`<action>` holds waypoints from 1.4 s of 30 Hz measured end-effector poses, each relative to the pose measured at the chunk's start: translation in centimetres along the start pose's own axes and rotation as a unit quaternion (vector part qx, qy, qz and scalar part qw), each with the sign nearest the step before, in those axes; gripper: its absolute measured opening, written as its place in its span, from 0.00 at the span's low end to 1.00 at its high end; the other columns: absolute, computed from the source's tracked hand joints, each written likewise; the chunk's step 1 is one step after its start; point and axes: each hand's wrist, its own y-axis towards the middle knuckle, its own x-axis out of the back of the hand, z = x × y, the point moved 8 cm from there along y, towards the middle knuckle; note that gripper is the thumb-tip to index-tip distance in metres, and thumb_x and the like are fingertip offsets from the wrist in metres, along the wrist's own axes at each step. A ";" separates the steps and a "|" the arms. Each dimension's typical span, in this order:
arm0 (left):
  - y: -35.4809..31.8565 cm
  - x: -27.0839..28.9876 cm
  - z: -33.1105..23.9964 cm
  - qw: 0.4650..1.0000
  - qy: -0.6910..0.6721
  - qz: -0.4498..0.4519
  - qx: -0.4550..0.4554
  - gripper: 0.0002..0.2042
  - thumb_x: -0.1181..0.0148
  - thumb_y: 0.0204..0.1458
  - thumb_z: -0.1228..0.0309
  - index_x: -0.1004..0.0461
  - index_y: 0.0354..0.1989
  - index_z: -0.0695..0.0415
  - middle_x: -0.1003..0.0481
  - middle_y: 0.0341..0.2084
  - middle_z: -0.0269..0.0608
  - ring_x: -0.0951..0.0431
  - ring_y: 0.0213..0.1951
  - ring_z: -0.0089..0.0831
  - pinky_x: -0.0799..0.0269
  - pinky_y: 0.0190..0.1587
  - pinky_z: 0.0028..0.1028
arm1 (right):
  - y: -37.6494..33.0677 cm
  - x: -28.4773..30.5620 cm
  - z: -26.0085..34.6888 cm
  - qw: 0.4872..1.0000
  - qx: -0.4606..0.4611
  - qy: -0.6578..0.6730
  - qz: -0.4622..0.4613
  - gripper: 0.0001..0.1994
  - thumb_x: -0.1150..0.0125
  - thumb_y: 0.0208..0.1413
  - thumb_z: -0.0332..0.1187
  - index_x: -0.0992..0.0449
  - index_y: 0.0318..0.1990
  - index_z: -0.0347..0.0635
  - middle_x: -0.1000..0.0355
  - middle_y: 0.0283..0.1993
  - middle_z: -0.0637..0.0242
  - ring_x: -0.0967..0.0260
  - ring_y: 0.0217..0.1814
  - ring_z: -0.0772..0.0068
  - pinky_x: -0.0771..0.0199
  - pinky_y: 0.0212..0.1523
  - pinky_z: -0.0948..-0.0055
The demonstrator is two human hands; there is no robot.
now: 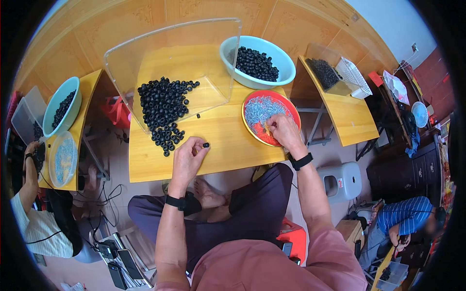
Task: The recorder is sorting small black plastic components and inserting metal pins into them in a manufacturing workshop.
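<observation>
Near the front edge of the wooden table, my left hand (pixel 190 156) pinches a small black round plastic piece (pixel 206 145) between thumb and fingertip. A heap of like black pieces (pixel 162 104) spreads from a clear plastic bin lying on its side (pixel 213 89) onto the tabletop beyond that hand. My right hand (pixel 284 130) reaches into a red round tray (pixel 294 114) with a yellow rim. Its fingers are closed together over many tiny blue-grey bits (pixel 262 107). Whatever they hold is too small to make out. One loose black piece (pixel 198 116) lies between the heap and the tray.
Behind the red tray stands a light blue basin (pixel 286 72) of black pieces. At side tables (pixel 349 119), one person sits left (pixel 46 228) and another lower right (pixel 407 216). A grey plastic stool (pixel 347 179) stands right of my knees; cables (pixel 114 194) trail on the floor.
</observation>
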 end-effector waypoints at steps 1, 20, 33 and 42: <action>0.0 0.0 0.0 1.000 0.001 0.004 0.003 0.08 0.31 0.53 0.75 0.22 0.39 0.63 0.23 0.23 0.39 0.24 0.25 0.25 0.29 0.29 0.25 | 0.0 -0.1 0.0 1.000 -0.005 -0.004 0.006 0.08 0.37 0.50 0.23 0.18 0.38 0.36 0.21 0.40 0.51 0.23 0.44 0.47 0.25 0.47 0.55; -0.2 0.3 0.0 1.000 -0.013 0.000 0.002 0.08 0.32 0.54 0.76 0.23 0.39 0.62 0.25 0.23 0.39 0.25 0.26 0.24 0.29 0.30 0.25 | 0.0 1.6 4.9 0.998 -0.024 0.054 -0.001 0.04 0.39 0.52 0.27 0.21 0.33 0.36 0.21 0.37 0.49 0.22 0.40 0.46 0.23 0.41 0.54; -0.1 0.0 0.2 1.000 -0.014 -0.001 0.016 0.09 0.31 0.52 0.76 0.23 0.39 0.62 0.25 0.23 0.42 0.24 0.25 0.30 0.27 0.32 0.29 | -1.1 -6.2 13.5 0.983 0.113 0.119 0.085 0.10 0.39 0.52 0.25 0.24 0.42 0.34 0.24 0.39 0.46 0.24 0.43 0.42 0.24 0.46 0.52; -0.1 -0.1 0.5 1.000 -0.003 0.007 0.016 0.10 0.31 0.51 0.75 0.23 0.40 0.62 0.22 0.26 0.46 0.21 0.28 0.35 0.24 0.34 0.32 | -0.4 -6.0 13.3 0.982 0.089 0.087 0.144 0.10 0.39 0.52 0.25 0.21 0.41 0.32 0.22 0.41 0.44 0.24 0.49 0.42 0.25 0.50 0.51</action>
